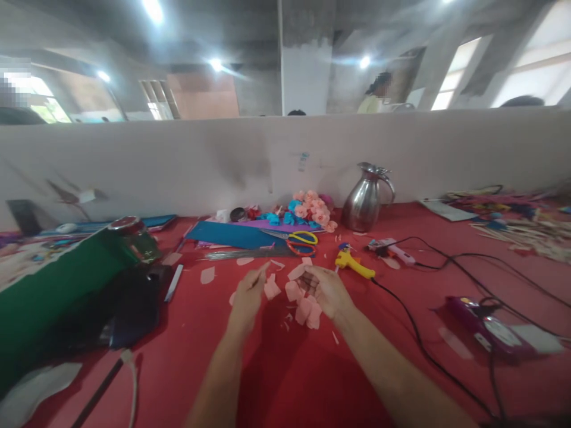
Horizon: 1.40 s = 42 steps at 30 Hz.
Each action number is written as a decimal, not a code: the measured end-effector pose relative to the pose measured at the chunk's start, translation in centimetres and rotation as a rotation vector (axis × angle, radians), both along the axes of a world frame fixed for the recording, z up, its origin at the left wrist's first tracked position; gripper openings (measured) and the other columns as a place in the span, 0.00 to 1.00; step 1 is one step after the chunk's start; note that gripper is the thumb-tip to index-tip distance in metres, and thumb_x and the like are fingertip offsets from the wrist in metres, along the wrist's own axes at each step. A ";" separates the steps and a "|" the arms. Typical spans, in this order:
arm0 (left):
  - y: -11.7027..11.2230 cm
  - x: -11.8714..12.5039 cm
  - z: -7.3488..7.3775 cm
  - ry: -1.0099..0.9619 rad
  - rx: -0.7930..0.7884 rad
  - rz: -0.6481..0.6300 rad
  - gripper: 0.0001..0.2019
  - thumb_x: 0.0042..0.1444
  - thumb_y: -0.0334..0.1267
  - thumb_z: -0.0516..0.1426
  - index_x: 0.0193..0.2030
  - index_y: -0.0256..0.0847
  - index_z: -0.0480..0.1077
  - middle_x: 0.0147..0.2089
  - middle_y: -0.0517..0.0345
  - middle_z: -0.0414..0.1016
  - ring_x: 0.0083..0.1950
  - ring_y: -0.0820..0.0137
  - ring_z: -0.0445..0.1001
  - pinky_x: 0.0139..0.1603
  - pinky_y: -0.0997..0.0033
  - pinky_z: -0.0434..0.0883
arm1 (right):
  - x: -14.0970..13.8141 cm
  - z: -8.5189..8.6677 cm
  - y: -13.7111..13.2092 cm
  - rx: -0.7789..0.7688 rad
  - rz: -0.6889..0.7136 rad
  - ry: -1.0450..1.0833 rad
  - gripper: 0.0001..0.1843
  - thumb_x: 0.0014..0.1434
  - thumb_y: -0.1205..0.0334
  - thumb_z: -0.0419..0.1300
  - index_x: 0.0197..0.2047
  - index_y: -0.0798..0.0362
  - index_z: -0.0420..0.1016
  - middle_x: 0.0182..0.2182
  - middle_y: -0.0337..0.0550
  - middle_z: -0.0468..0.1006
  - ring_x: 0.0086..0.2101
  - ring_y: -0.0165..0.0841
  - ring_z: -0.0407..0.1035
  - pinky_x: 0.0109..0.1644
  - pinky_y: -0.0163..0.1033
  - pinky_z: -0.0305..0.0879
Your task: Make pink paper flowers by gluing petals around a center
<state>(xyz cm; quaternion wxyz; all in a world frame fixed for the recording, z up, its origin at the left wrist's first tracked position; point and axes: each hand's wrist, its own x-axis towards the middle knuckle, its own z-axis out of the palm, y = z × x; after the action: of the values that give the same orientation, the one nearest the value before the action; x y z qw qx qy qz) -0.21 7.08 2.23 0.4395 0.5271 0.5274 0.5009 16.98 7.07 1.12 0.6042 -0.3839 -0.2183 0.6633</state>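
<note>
My right hand (325, 290) pinches a pale pink paper petal (296, 273) between thumb and fingers, above more petals on the red tabletop. Close to it on the left, my left hand (250, 292) has its thumb and fingers pressed together; whatever lies between them is too small to make out. A cut petal (272, 289) rests just right of that hand. Beneath my right hand lies a loose cluster of petals (307, 311), with small paper scraps around it. Beyond both hands are scissors (302, 242) with yellow and orange handles.
A yellow glue gun (354, 265) lies to the right, its black cord trailing toward me. Behind it stand a metal jug (363, 199) and pink paper flowers (314, 209). A purple power strip (484, 327) sits at right; a white-handled knife (173, 283) lies left.
</note>
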 end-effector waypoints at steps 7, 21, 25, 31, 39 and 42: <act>-0.7 0.0 1.0 -0.095 -0.172 -0.374 0.30 0.48 0.40 0.60 0.59 0.40 0.63 0.23 0.64 0.66 0.22 0.76 0.60 0.26 0.74 0.57 | 0.1 0.2 0.2 -0.005 0.039 -0.017 0.08 0.40 0.61 0.66 0.24 0.58 0.78 0.23 0.45 0.79 0.26 0.31 0.72 0.37 0.36 0.66; -0.5 0.8 -0.4 -0.176 -0.222 -0.323 0.17 0.44 0.42 0.62 0.40 0.38 0.70 0.22 0.64 0.68 0.19 0.77 0.63 0.23 0.75 0.58 | -0.7 0.2 -0.4 0.060 0.102 -0.111 0.10 0.42 0.57 0.65 0.23 0.57 0.78 0.26 0.46 0.79 0.28 0.30 0.70 0.37 0.34 0.63; -0.5 0.9 -0.3 -0.182 -0.229 -0.310 0.15 0.43 0.43 0.62 0.38 0.38 0.70 0.22 0.64 0.67 0.19 0.79 0.61 0.23 0.76 0.58 | -0.7 0.2 -0.5 0.080 0.118 -0.131 0.09 0.42 0.58 0.64 0.22 0.56 0.78 0.25 0.46 0.79 0.28 0.30 0.70 0.36 0.33 0.63; -0.7 1.1 0.1 -0.172 -0.223 -0.328 0.12 0.44 0.43 0.62 0.33 0.37 0.70 0.23 0.62 0.68 0.19 0.79 0.61 0.23 0.77 0.58 | -0.8 0.0 -0.5 0.063 0.104 -0.144 0.09 0.42 0.58 0.64 0.23 0.57 0.78 0.25 0.45 0.79 0.29 0.32 0.71 0.36 0.34 0.63; -0.8 1.3 0.3 -0.173 -0.215 -0.322 0.11 0.43 0.42 0.62 0.28 0.37 0.70 0.22 0.63 0.67 0.19 0.78 0.61 0.23 0.77 0.58 | -0.9 0.0 -0.5 0.046 0.088 -0.121 0.11 0.39 0.57 0.66 0.24 0.57 0.78 0.24 0.45 0.78 0.28 0.31 0.70 0.36 0.34 0.63; -1.0 1.3 0.4 -0.172 -0.215 -0.316 0.11 0.43 0.43 0.62 0.27 0.37 0.69 0.21 0.63 0.66 0.19 0.78 0.60 0.23 0.77 0.58 | -0.9 0.2 -0.5 0.036 0.069 -0.108 0.10 0.38 0.58 0.66 0.23 0.56 0.78 0.23 0.43 0.78 0.26 0.30 0.70 0.35 0.34 0.63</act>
<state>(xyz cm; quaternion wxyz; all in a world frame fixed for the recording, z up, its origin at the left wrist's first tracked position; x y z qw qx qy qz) 1.06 6.11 2.68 0.6095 0.5088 0.4492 0.4098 16.11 6.53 1.29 0.5750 -0.4006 -0.2755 0.6580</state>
